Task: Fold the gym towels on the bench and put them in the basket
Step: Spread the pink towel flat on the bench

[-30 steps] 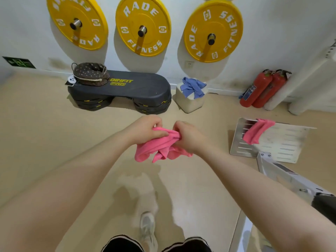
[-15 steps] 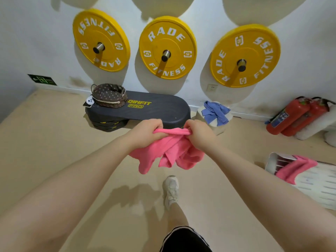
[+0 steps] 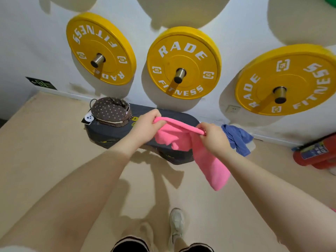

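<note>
Beside bench point(image 3: 116, 131), blue towel point(image 3: 236, 135).

The towel point(image 3: 209, 160) pinched between the fingers point(image 3: 156, 115) of both hands is bright pink. Just beyond the left fingers, the basket point(image 3: 111, 111) has a brown lining dotted with pale spots, and it sits on a dark grey bench point(image 3: 109, 131) with yellow lettering. Past the right fingers lies a blue towel point(image 3: 238, 137); above hang yellow plates point(image 3: 183, 62) with white lettering.
</note>
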`<state>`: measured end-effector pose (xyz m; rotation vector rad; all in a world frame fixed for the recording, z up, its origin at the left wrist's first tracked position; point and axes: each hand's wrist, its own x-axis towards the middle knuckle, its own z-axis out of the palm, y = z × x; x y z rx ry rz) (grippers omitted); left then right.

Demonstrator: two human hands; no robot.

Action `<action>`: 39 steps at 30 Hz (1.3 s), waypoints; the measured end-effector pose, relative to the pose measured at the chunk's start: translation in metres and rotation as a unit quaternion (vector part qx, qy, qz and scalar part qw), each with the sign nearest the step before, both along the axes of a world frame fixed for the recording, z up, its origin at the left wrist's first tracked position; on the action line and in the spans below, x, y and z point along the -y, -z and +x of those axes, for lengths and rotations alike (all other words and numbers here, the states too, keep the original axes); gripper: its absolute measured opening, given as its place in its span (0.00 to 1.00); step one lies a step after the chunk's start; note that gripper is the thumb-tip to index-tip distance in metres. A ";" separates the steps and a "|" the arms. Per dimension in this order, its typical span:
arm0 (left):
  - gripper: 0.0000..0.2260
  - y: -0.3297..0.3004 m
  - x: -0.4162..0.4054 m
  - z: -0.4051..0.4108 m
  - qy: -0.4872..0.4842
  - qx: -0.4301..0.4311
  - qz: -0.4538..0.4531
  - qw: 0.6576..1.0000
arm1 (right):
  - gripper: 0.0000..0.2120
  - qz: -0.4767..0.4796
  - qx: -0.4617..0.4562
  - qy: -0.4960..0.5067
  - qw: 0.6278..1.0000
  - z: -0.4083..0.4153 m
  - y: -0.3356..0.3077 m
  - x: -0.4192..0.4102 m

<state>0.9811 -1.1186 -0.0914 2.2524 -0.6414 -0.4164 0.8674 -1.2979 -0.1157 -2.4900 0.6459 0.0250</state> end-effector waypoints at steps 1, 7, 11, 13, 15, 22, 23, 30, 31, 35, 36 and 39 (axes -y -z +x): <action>0.12 0.003 0.002 0.015 -0.012 -0.006 -0.004 1.000 | 0.11 0.002 0.001 0.006 1.000 0.012 0.004 0.005; 0.11 0.031 0.005 0.100 -0.002 -0.021 0.012 1.000 | 0.14 0.047 -0.025 0.064 0.997 0.075 0.023 0.021; 0.14 0.068 -0.011 0.152 0.100 -0.033 0.094 0.990 | 0.19 0.069 -0.086 0.071 0.991 0.106 0.050 0.011; 0.17 0.084 -0.018 0.175 0.149 -0.039 0.136 0.979 | 0.18 0.072 -0.119 0.072 0.988 0.121 0.069 0.005; 0.19 0.099 -0.023 0.191 0.191 -0.038 0.190 0.962 | 0.13 0.068 -0.148 0.086 0.983 0.134 0.085 -0.001; 0.14 0.162 -0.023 0.239 0.195 0.068 0.312 0.927 | 0.05 0.065 -0.189 0.113 0.973 0.188 0.152 -0.008; 0.12 0.177 -0.016 0.250 0.184 0.069 0.325 0.925 | 0.06 0.054 -0.196 0.111 0.973 0.199 0.168 -0.002; 0.11 0.360 0.034 0.324 0.106 0.142 0.327 0.928 | 0.10 -0.020 -0.174 0.066 0.982 0.282 0.344 0.048; 0.12 0.389 0.039 0.334 0.100 0.149 0.329 0.927 | 0.09 -0.024 -0.171 0.052 0.984 0.292 0.370 0.054; 0.14 0.476 0.056 0.375 0.068 0.132 0.307 0.940 | 0.07 -0.013 -0.184 0.000 0.983 0.332 0.460 0.081; 0.16 0.494 0.060 0.385 0.066 0.144 0.314 0.936 | 0.06 -0.014 -0.179 -0.001 0.984 0.340 0.478 0.088; 0.19 0.533 0.068 0.404 0.067 0.213 0.339 0.914 | 0.06 -0.022 -0.147 0.002 0.989 0.362 0.519 0.099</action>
